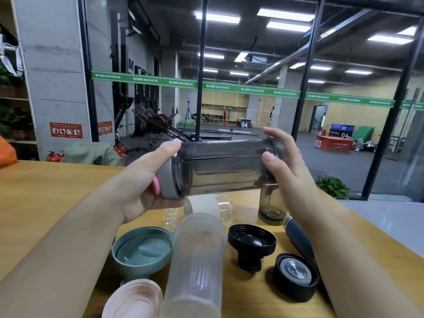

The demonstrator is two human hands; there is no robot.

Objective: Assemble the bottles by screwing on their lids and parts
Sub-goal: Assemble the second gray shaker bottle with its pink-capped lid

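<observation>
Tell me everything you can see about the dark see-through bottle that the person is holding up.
The smoky grey bottle is see-through and looks like plastic. It lies on its side in the air above the wooden table. A light grey lid with a pink part sits on its left end. The left hand grips that lid end, and the right hand holds the other end with thumb and fingers around it. It looks empty.

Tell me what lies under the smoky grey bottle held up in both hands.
Below the smoky grey bottle, on the wooden table, lie a clear bottle with a white band and an upright smoky grey cup. The bottle covers the cup's top, and the right hand hides what is beyond.
</observation>
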